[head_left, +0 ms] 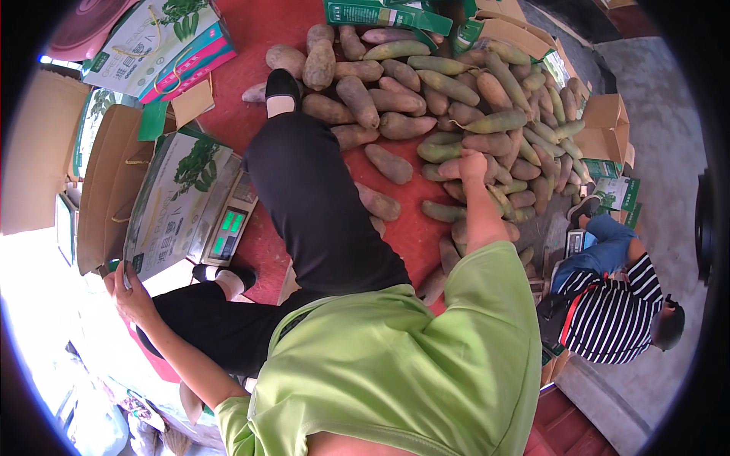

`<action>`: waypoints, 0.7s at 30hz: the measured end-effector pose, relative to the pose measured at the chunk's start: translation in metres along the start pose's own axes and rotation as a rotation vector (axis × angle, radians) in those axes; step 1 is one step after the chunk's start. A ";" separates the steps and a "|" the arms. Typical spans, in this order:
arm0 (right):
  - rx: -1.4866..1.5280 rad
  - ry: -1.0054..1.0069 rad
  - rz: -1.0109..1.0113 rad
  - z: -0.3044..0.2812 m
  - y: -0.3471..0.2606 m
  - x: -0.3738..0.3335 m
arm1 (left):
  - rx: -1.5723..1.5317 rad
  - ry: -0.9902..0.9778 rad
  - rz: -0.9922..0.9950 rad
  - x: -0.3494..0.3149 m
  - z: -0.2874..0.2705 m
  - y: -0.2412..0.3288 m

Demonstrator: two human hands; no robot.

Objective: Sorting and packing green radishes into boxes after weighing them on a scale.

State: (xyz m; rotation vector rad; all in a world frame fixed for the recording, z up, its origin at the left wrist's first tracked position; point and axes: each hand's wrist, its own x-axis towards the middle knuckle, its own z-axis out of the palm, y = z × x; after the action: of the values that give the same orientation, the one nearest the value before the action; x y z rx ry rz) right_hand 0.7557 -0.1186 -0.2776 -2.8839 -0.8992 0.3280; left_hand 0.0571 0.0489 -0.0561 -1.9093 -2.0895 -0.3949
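Note:
A large heap of muddy green and brown radishes (456, 87) lies on a red floor ahead and to the right. My right arm reaches out to it, and my right hand (473, 165) is closed round a brown radish (449, 169) at the heap's near side. To the left, an open white and green carton (171, 209) stands on a digital scale (242, 204) with a lit green display. My left hand (131, 295) grips the carton's near edge, thumb and fingers on the board. What lies inside the carton is hidden.
More printed cartons (163, 49) stand at the far left. Open brown boxes (604, 129) edge the heap at the right. A person in a striped top (614, 315) sits low at the right, beside another scale (576, 242). A few loose radishes (388, 163) lie near my knee.

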 end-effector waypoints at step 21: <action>-0.178 -0.358 -0.268 0.029 0.069 -0.012 | 0.049 -0.062 -0.030 0.001 -0.002 -0.008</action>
State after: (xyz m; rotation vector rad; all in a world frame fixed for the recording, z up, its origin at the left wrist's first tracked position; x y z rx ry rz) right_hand 0.7767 -0.1813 -0.3152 -2.8542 -1.4206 0.7906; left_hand 0.0487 0.0481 -0.0537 -1.8874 -2.1484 -0.2912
